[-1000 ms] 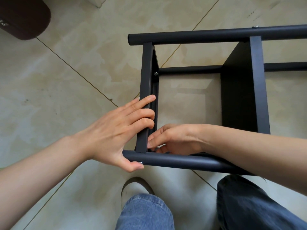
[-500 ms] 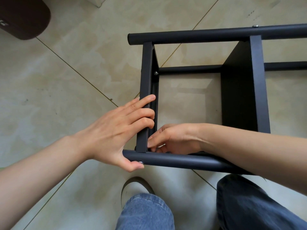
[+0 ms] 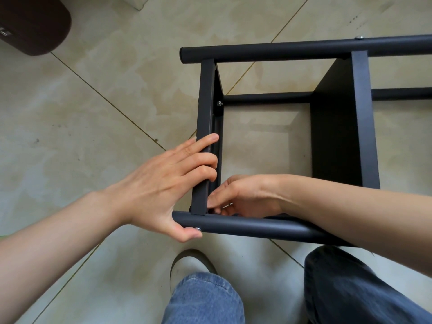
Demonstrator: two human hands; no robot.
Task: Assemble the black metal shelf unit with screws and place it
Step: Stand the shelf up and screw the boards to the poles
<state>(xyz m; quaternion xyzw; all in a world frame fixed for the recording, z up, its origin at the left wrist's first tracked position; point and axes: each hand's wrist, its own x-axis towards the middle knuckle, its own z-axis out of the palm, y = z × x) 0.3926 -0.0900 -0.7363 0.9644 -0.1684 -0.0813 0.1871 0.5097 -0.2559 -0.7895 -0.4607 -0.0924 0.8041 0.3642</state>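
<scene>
The black metal shelf unit (image 3: 336, 136) lies on its side on the tiled floor (image 3: 81, 113), just beyond my knees. My left hand (image 3: 163, 183) grips its near left corner: fingers curled over the flat crossbar (image 3: 205, 136), thumb under the near round tube (image 3: 257, 226), beside a screw head (image 3: 198, 228). My right hand (image 3: 240, 197) reaches inside that corner, fingertips pinched together on something small that I cannot make out.

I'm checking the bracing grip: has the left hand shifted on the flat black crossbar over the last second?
No. The left hand grips the flat black crossbar at the same spot, its thumb still under the near black tube.
</scene>
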